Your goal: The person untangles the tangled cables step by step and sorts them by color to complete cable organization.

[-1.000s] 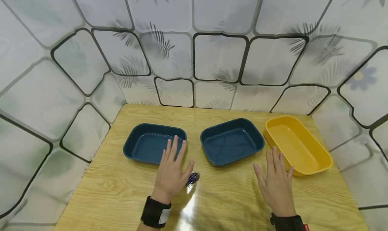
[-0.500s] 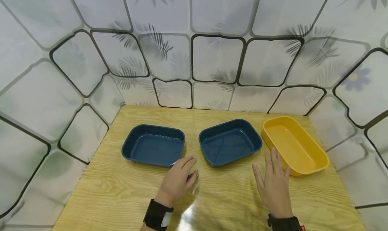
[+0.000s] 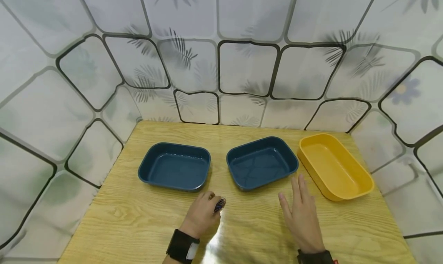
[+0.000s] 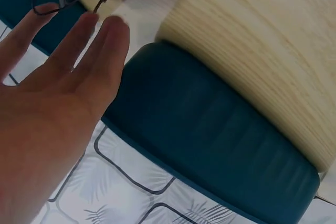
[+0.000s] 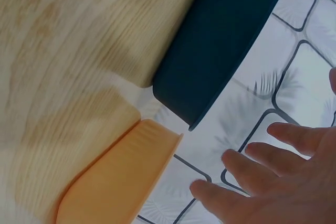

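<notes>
In the lower middle of the head view, the left hand [image 3: 200, 214] has its fingers curled, pinching between thumb and fingers a small tangled bundle of thin blue, grey and black wire-like strands [image 3: 219, 205]; whether the bundle touches the table beneath cannot be told. The left wrist view shows it in the upper left corner, at the fingertips, with a dark loop hanging out. At lower right of the head view, the right hand [image 3: 302, 219] holds its fingers extended, thumb spread away, the fingertips just below the near right corner of a dark blue rounded rectangular plastic tray [image 3: 264, 164] at centre right. A matching dark blue plastic tray [image 3: 174, 169] sits at centre left, its near right corner just beyond the left hand. A strip of the pale wood-grain tabletop [image 3: 114, 221] separates these two, while the centre-right one nearly meets a yellow rounded rectangular plastic tray [image 3: 335, 167] set obliquely near the table's right edge. The table's far edge runs behind all three, against a white patterned wall covering [image 3: 249, 67]. Between the hands, wood surface stretches to the bottom of the frame.
</notes>
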A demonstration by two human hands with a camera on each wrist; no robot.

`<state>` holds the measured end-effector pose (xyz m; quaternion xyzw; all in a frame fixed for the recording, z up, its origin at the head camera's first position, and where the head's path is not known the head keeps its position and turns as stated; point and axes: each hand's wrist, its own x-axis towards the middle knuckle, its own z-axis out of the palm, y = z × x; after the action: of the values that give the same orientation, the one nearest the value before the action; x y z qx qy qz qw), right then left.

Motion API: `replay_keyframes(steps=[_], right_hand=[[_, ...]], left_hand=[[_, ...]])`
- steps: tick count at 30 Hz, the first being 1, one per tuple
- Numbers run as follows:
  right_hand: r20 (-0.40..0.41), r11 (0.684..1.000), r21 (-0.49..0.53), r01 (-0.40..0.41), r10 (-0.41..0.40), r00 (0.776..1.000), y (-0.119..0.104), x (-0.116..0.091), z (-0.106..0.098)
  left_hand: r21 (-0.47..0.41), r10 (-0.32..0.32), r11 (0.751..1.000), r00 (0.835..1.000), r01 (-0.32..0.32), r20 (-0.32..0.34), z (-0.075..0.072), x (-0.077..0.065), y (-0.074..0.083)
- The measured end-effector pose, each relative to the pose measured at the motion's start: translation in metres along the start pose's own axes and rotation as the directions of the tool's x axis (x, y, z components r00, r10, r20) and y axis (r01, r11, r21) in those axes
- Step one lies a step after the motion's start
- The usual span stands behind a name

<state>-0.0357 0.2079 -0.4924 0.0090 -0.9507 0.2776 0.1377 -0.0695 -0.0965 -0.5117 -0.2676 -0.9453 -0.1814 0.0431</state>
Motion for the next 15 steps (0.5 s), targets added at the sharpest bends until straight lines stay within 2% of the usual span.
replay_keyframes(steps=[4, 7, 11, 15], right_hand=[[0.025, 1.000, 0.017, -0.026, 0.025, 0.999, -0.0014, -0.0011, 0.0019], [0.070, 0.997, 0.025, -0.067, 0.065, 0.995, -0.0024, -0.0014, 0.0015], [0.132, 0.993, 0.032, -0.110, 0.104, 0.986, -0.0017, -0.0022, 0.0012], [0.172, 0.991, 0.030, -0.131, 0.125, 0.977, -0.0008, -0.0038, 0.0027]], left_hand=[[-0.026, -0.033, 0.999, 0.999, 0.033, -0.015, 0.0046, -0.0013, -0.0017], [-0.039, -0.051, 0.998, 0.998, 0.050, -0.037, 0.0070, -0.0009, -0.0020], [-0.054, -0.067, 0.996, 0.997, 0.065, -0.034, 0.0073, -0.0002, -0.0017], [-0.101, -0.050, 0.994, 0.998, 0.045, -0.044, 0.0050, 0.0008, 0.0007]])
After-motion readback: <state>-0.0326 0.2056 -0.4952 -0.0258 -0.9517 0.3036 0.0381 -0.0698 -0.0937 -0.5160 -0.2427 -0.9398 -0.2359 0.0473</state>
